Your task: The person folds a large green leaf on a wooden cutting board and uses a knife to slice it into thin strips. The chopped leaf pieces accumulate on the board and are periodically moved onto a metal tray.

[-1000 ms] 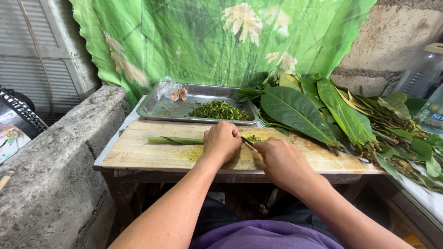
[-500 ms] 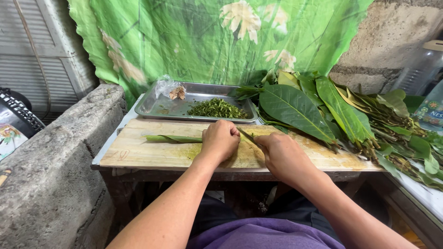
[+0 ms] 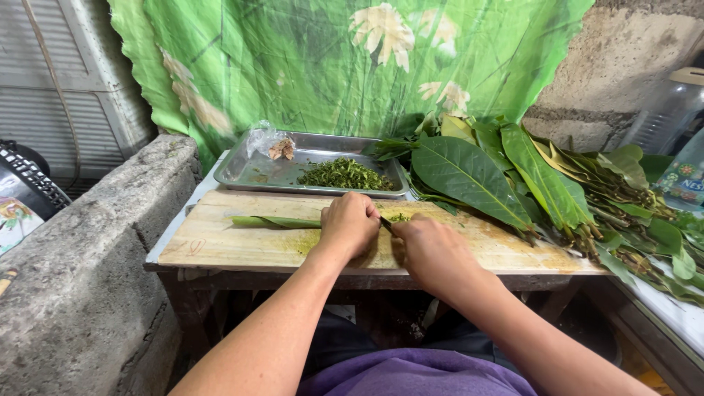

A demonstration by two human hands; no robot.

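While the left hand (image 3: 350, 226) pins a rolled green leaf (image 3: 275, 221) on the worn wooden board (image 3: 220, 246), the right hand (image 3: 433, 253) grips a knife (image 3: 386, 223).

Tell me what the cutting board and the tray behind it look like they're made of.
The cutting board looks like pale unfinished wood: visible grain, matte surface, green stains near the left hand and right hand. The tray appears to be metal, probably stainless steel, with a dull silver sheen and rolled rim, holding chopped leaves.

The counter (image 3: 180, 242) is carrying a wooden cutting board (image 3: 235, 246), a metal tray (image 3: 246, 172) behind it, and big green leaves (image 3: 469, 172) lying rightward.
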